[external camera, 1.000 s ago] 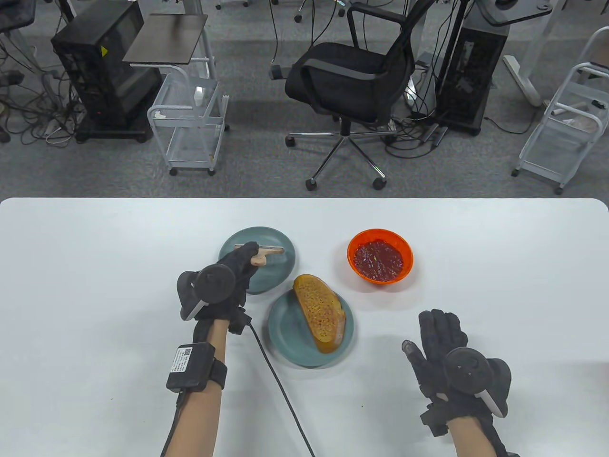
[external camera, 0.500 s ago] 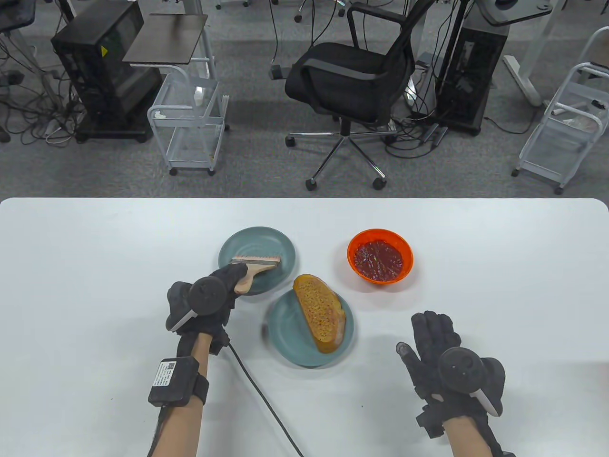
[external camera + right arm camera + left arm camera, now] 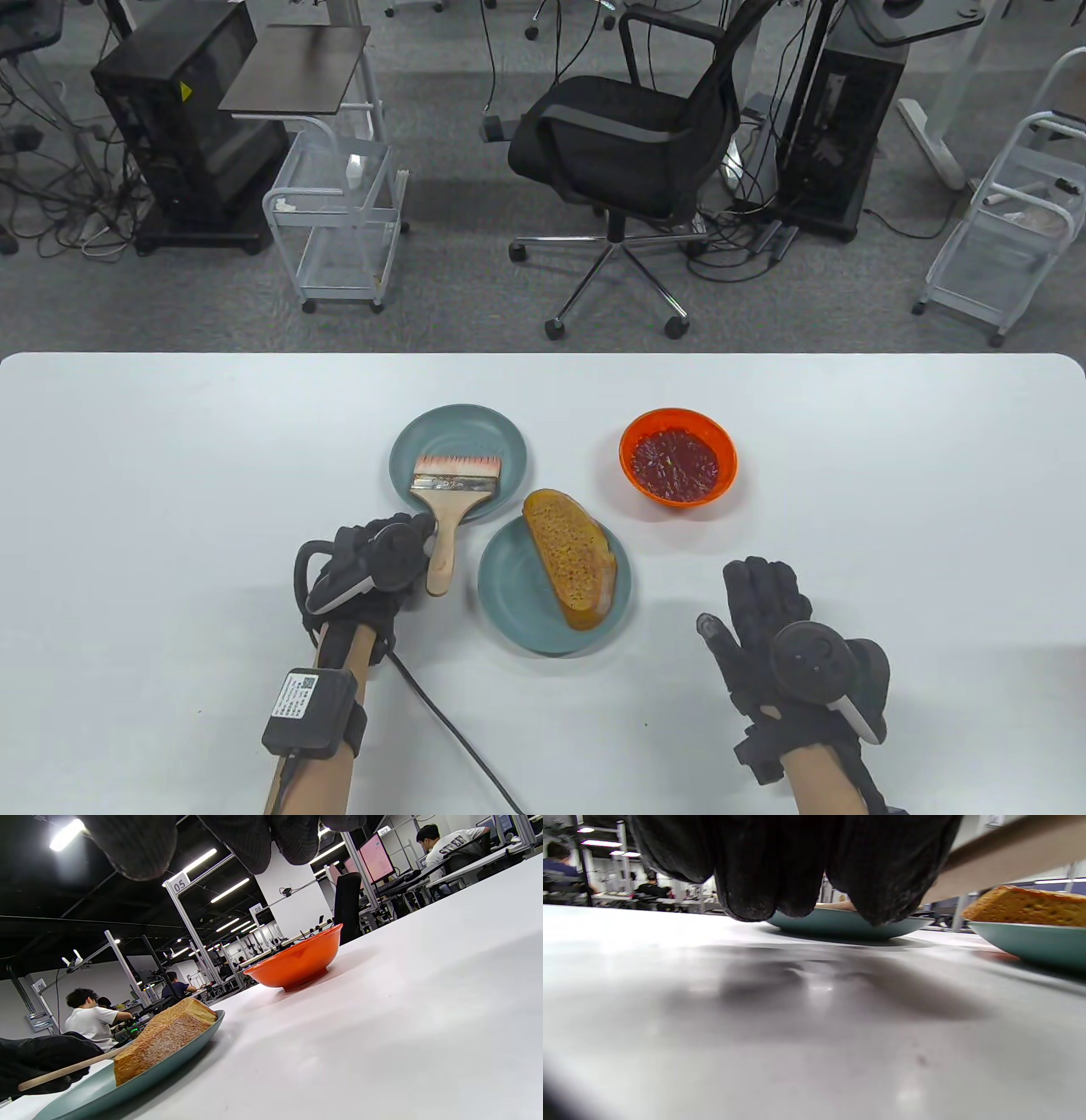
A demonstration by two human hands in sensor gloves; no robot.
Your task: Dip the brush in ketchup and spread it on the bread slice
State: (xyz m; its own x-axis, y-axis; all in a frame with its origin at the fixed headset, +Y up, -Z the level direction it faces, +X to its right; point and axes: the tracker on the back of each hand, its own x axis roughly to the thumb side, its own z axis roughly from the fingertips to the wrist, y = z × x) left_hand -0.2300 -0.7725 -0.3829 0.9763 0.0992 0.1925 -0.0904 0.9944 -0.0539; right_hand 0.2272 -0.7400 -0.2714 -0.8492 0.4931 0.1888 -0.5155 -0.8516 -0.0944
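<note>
White table (image 3: 170,475): I am viewing it from above, grey carpet beyond. Left hand (image 3: 373,564) is gripping the brush (image 3: 448,509) by its wooden handle, bristles lying over the far plate (image 3: 407,441). Bread (image 3: 570,548) is resting on the near plate (image 3: 509,594), just beside the brush. Orange bowl (image 3: 677,457) of ketchup (image 3: 674,463) is sitting right of both plates. Right hand (image 3: 776,624) is lying spread, flat near the table, holding nothing. Room: black chair (image 3: 624,127), two wire carts (image 3: 335,221), computer towers (image 3: 182,119), trailing cables.
</note>
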